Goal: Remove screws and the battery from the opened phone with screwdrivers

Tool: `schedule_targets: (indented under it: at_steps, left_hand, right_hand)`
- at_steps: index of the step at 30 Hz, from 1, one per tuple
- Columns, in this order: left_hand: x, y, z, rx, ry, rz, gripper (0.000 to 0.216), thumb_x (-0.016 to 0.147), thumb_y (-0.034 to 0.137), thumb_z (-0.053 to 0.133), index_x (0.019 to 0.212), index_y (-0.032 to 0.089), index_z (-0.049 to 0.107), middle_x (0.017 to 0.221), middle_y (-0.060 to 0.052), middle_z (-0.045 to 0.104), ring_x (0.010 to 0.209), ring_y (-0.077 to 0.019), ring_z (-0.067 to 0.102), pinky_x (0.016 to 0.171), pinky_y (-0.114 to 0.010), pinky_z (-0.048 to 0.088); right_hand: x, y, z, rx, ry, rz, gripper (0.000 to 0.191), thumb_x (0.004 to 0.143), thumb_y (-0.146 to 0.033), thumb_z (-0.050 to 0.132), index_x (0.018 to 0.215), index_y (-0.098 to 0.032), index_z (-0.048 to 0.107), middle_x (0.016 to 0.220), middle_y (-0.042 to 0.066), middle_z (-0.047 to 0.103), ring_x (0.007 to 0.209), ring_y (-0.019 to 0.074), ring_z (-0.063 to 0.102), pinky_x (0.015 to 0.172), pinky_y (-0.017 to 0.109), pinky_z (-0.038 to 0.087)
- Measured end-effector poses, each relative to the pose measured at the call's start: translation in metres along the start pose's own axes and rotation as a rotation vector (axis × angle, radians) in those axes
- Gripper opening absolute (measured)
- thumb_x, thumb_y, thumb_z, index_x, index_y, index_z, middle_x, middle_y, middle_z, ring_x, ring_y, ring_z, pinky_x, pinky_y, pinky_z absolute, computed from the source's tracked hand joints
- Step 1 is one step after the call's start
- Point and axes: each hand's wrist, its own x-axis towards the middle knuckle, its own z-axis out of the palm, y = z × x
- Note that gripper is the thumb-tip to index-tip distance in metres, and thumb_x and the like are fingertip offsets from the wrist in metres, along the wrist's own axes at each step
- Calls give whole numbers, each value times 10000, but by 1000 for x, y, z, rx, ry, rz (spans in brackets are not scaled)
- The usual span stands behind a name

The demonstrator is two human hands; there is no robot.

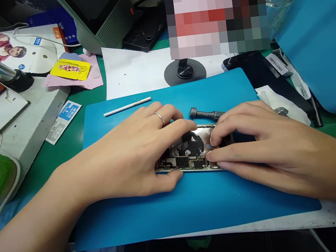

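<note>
An opened smartphone (188, 148) lies on a blue work mat (177, 210), its circuit board and battery bay exposed. My left hand (135, 154), with a ring on one finger, grips the phone across its left part, thumb at the near edge and fingers at the far edge. The fingers of my right hand (258, 144) are bent together over the right part of the phone, tips touching the board. Whatever they pinch, if anything, is hidden. A dark screwdriver (204, 113) lies just beyond the phone, partly behind my right hand.
A white stick (127, 106) rests on the mat's far left. Beyond it are a white paper sheet (134, 69), a round black stand base (185, 73) and a grey-framed monitor (105, 28). Left are a yellow packet (70, 69) and booklets; right, a blade box (279, 64) and white tissue (286, 102).
</note>
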Motion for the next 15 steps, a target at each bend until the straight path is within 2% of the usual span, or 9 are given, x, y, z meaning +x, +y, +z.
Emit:
schedule_targets:
  at_steps: [15]
  left_hand:
    - [1,0,0,9,6,9,496,964,311,686,1433,175,593,1346,-113,634,1127,-269,620,975,-435,500]
  right_hand:
    - [-2,1,1,-42,1,-13,230,1026,-197,622,1173,-283,776,1171,51,688,1139,250,614,995,438,424]
